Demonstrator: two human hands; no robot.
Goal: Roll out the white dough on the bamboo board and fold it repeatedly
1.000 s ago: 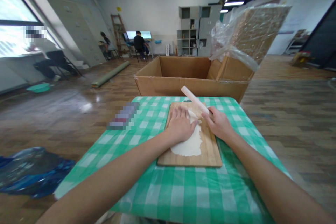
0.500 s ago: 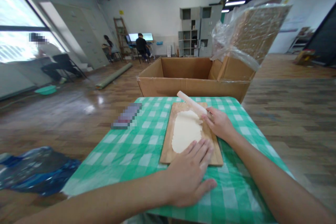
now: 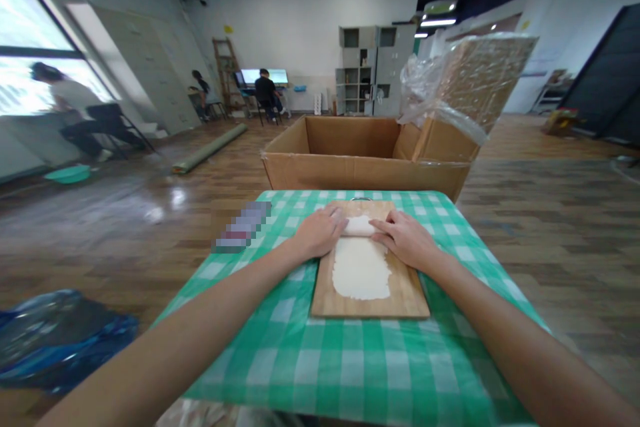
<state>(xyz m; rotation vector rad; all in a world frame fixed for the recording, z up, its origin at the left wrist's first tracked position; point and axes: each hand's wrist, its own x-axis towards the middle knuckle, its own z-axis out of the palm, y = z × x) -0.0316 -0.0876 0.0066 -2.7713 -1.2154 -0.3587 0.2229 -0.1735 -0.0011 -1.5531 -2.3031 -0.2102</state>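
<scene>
A pale rolling pin (image 3: 358, 227) lies crosswise over the far part of a flat sheet of dough (image 3: 361, 271). My left hand (image 3: 323, 230) is closed on the pin's left end, and my right hand (image 3: 404, 238) grips its right end. Much of the pin's two ends is hidden under my fingers. Beneath the dough is a wooden cutting board (image 3: 373, 309), with a metal handle showing at its far edge. The dough's edges are ragged, and bare wood shows around it.
A green checked cloth (image 3: 280, 360) covers the table. At its left edge lies a blurred-out flat object (image 3: 243, 227). Behind the table stands a large open cardboard box (image 3: 360, 172). Blue plastic (image 3: 65, 340) lies on the floor at left. Several people sit farther back.
My left hand has left the dough's near edge and taken hold of the pin's left end. The pin, slanted and raised before, now lies level across the dough.
</scene>
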